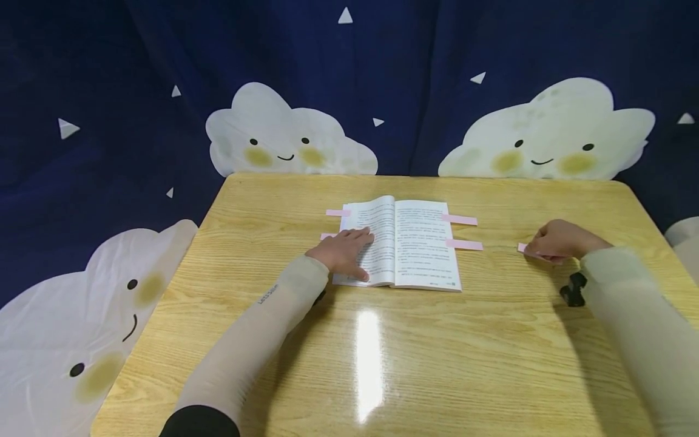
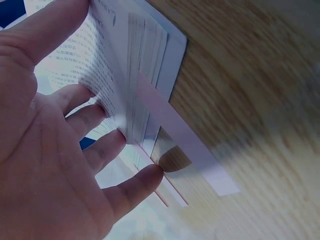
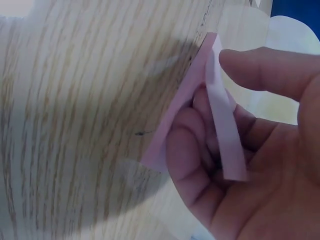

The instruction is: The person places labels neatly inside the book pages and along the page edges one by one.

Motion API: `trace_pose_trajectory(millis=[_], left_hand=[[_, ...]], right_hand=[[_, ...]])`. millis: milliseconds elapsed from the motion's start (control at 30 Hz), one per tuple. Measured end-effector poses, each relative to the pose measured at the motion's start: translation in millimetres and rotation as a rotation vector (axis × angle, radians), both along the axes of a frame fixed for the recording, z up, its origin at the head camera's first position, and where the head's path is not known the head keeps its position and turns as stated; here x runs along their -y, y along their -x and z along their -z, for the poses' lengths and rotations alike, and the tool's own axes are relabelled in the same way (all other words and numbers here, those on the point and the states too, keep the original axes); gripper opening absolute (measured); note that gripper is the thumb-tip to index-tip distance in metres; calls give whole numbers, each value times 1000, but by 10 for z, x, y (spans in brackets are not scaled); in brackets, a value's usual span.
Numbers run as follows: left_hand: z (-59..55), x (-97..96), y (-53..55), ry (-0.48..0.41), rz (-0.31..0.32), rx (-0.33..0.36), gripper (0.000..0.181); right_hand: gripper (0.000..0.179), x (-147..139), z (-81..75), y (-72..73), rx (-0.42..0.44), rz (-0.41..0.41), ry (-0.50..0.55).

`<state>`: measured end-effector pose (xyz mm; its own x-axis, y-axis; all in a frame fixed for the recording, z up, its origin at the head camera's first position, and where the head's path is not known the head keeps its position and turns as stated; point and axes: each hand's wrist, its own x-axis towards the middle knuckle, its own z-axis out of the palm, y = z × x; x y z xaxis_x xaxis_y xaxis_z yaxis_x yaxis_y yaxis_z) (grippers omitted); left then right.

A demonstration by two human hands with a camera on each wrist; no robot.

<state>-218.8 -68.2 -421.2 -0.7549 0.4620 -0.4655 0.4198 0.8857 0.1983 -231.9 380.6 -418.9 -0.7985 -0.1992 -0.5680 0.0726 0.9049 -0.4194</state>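
An open book (image 1: 426,243) lies on the table, with pink sticky strips (image 1: 463,244) jutting from both side edges. My left hand (image 1: 345,252) rests spread on its left page; in the left wrist view its fingers (image 2: 132,187) are extended along the book's edge, near a pink strip (image 2: 200,150). Right of the book, my right hand (image 1: 557,240) is down at a pink sticky pad (image 1: 522,248). In the right wrist view, a sticky strip (image 3: 227,135) stands up from the pad (image 3: 170,120), joined at the top, between my thumb and curled fingers (image 3: 185,155).
The wooden table (image 1: 262,206) has rounded far corners. Behind it hangs a dark blue curtain (image 1: 404,91) with smiling clouds and white triangles. A black wrist device (image 1: 573,290) sits under the right forearm. Light glares on the tabletop in front of the book.
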Motion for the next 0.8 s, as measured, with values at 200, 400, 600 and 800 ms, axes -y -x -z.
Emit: trace_pose_trajectory(millis=[200, 400, 600, 800], left_hand=[[8, -12, -3, -2, 4, -5, 94], [-5, -20, -4, -2, 11, -9, 94], [-18, -23, 10, 3, 11, -17, 95], [11, -16, 6, -3, -2, 0, 94]], right_hand=[[28, -4, 25, -5, 10, 39, 24], [28, -46, 29, 9, 10, 18, -1], [29, -76, 48, 33, -4, 14, -7], [30, -58, 72, 19, -2, -4, -2]])
